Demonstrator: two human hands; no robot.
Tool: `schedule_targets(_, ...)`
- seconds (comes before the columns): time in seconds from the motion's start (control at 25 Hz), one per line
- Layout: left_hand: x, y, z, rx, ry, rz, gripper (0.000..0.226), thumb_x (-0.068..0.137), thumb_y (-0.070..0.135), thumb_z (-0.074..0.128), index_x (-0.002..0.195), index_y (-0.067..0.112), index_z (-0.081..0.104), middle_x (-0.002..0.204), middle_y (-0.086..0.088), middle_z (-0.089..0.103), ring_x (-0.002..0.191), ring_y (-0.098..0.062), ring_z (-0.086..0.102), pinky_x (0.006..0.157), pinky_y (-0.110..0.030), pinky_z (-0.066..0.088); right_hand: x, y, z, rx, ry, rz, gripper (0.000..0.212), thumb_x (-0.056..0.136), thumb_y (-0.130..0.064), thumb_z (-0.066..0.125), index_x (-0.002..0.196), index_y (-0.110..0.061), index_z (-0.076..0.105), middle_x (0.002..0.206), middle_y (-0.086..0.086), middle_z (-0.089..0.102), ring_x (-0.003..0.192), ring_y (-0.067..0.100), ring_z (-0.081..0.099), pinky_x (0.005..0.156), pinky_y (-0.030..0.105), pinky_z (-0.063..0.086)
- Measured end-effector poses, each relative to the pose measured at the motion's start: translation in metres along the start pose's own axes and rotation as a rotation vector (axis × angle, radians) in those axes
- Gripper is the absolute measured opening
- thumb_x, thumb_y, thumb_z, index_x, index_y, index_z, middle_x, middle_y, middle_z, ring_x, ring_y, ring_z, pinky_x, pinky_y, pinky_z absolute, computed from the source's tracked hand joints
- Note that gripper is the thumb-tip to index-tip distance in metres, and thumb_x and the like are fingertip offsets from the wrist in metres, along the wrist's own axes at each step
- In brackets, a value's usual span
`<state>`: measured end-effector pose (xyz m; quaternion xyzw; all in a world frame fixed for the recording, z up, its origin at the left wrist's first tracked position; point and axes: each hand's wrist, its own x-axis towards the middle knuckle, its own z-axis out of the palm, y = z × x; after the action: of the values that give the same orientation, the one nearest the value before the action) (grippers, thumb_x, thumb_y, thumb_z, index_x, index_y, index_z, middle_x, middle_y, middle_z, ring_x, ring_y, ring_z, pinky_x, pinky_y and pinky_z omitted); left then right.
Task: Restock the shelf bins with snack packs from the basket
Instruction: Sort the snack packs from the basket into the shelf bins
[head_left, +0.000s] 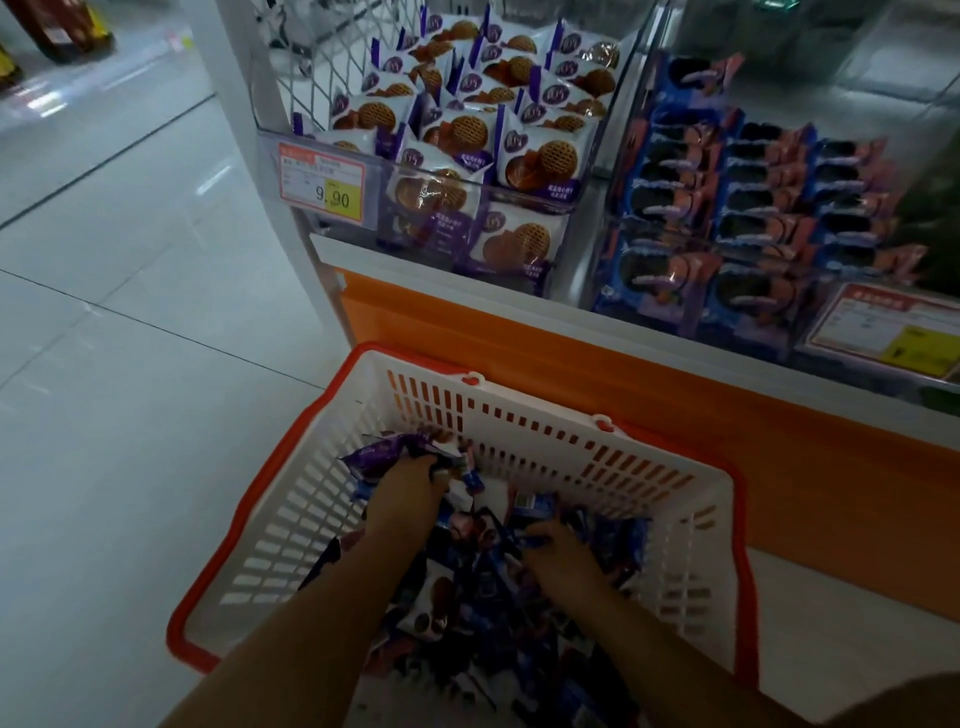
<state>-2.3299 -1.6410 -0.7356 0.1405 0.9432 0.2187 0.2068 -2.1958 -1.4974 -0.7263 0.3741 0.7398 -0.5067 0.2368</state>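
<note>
Snack packs (483, 613) were seen heaped loose in the white basket (571, 452) with the orange rim, which was set on the floor (130, 312) right against the orange shelf base (675, 384), presumably so that stock could be lifted straight up to the bins. Both bare forearms were reached down and forward into the basket. The left hand (410, 488) was placed at the far left of the heap, palm down, fingers curled round a purple pack (384, 454), so a grip was judged already made there. The right hand (558, 551) was sunk nearer the middle, knuckles up, fingers bent down among blue wrappers; whether a pack was actually clamped could not be told, as the fingertips were hidden. Above, the left bin (332, 156) was seen well filled with purple-and-white waffle biscuit packs (467, 135), with a 9.90 price tag (324, 184) on its front. The right bin (613, 171) was stacked with blue sandwich-biscuit packs (753, 208). Mixed purple and blue packs in the basket suggested sorting by colour before lifting. Restocking was judged well short of done, since plenty was left in the basket.
</note>
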Motion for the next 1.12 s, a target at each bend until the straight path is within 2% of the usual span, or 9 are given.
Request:
schedule_targets(0.12, 0.007, 0.000, 0.001, -0.039, -0.025, -0.080, 0.028, 0.100, 0.027, 0.052, 0.122, 0.017, 0.065, 0.119, -0.005, 0.067, 0.103, -0.022, 0.062, 0.089, -0.033, 0.051, 0.007, 0.004, -0.006, 0.007, 0.038, 0.006, 0.030, 0.100, -0.019, 0.047, 0.130, -0.017, 0.048, 0.128, 0.005, 0.054, 0.097, 0.021, 0.060, 0.082, 0.032, 0.051)
schedule_targets(0.24, 0.003, 0.003, -0.005, -0.112, 0.031, -0.110, 0.024, 0.098, 0.026, 0.054, 0.112, 0.016, 0.071, 0.111, -0.001, 0.070, 0.095, -0.017, 0.063, 0.084, -0.029, 0.051, 0.011, -0.003, -0.007, 0.049, 0.028, 0.028, 0.034, 0.100, -0.019, 0.046, 0.135, -0.017, 0.047, 0.124, 0.008, 0.057, 0.087, 0.022, 0.060, 0.083, 0.035, 0.053)
schedule_targets(0.32, -0.008, 0.011, -0.008, -0.227, 0.061, -0.063, 0.022, 0.097, 0.025, 0.057, 0.109, 0.015, 0.072, 0.105, 0.001, 0.071, 0.088, -0.012, 0.064, 0.081, -0.024, 0.051, 0.007, -0.009, -0.006, 0.246, -0.015, 0.059, 0.036, 0.100, -0.029, 0.049, 0.134, -0.019, 0.047, 0.129, 0.007, 0.055, 0.091, 0.020, 0.061, 0.086, 0.035, 0.053)
schedule_targets(0.4, -0.022, 0.016, -0.011, -0.500, 0.019, -0.056, 0.021, 0.095, 0.021, 0.061, 0.110, 0.011, 0.073, 0.102, -0.001, 0.072, 0.086, -0.011, 0.067, 0.080, -0.024, 0.055, 0.001, -0.017, -0.007, 0.608, -0.128, 0.073, 0.041, 0.095, -0.039, 0.057, 0.133, -0.025, 0.047, 0.132, 0.003, 0.055, 0.098, 0.022, 0.065, 0.084, 0.036, 0.054)
schedule_targets(0.52, -0.041, 0.026, -0.025, -0.936, -0.108, -0.169, 0.018, 0.094, 0.014, 0.063, 0.108, 0.008, 0.071, 0.102, -0.007, 0.074, 0.089, -0.017, 0.071, 0.077, -0.026, 0.058, -0.008, -0.030, -0.012, 0.852, -0.157, -0.057, 0.028, 0.092, -0.023, 0.064, 0.120, -0.018, 0.062, 0.117, 0.001, 0.066, 0.097, 0.025, 0.069, 0.079, 0.037, 0.057)
schedule_targets(0.64, -0.056, 0.036, -0.046, -1.125, -0.190, -0.220, 0.022, 0.090, 0.021, 0.068, 0.111, 0.015, 0.068, 0.105, -0.003, 0.074, 0.095, -0.018, 0.072, 0.081, -0.032, 0.059, -0.023, -0.042, -0.018, 0.826, -0.091, -0.142, 0.021, 0.090, -0.012, 0.066, 0.111, -0.013, 0.067, 0.111, 0.005, 0.071, 0.097, 0.024, 0.069, 0.079, 0.037, 0.058)
schedule_targets(0.84, -0.082, 0.052, -0.084, -1.063, -0.209, -0.096, 0.020, 0.091, 0.019, 0.066, 0.109, 0.014, 0.072, 0.106, -0.002, 0.074, 0.096, -0.016, 0.071, 0.080, -0.029, 0.058, -0.052, -0.059, -0.032, 0.758, -0.111, -0.221, 0.031, 0.087, -0.011, 0.069, 0.117, -0.015, 0.064, 0.112, 0.006, 0.070, 0.099, 0.026, 0.069, 0.089, 0.043, 0.056)
schedule_targets(1.0, -0.106, 0.081, -0.111, -1.203, -0.211, -0.059, 0.018, 0.095, 0.010, 0.059, 0.109, 0.014, 0.070, 0.104, -0.006, 0.074, 0.098, -0.019, 0.070, 0.086, -0.035, 0.057, -0.092, -0.086, -0.052, 0.719, -0.193, -0.359, 0.031, 0.085, -0.018, 0.071, 0.116, -0.016, 0.065, 0.109, 0.005, 0.071, 0.092, 0.022, 0.067, 0.070, 0.033, 0.054)
schedule_targets(1.12, -0.115, 0.099, -0.137, -1.132, -0.256, -0.014, 0.022, 0.094, 0.016, 0.062, 0.114, 0.022, 0.069, 0.109, -0.004, 0.072, 0.105, -0.021, 0.067, 0.093, -0.042, 0.055, -0.116, -0.109, -0.071, 0.638, -0.051, -0.443, 0.025, 0.086, -0.016, 0.071, 0.110, -0.016, 0.066, 0.110, 0.005, 0.070, 0.099, 0.020, 0.066, 0.085, 0.036, 0.055)
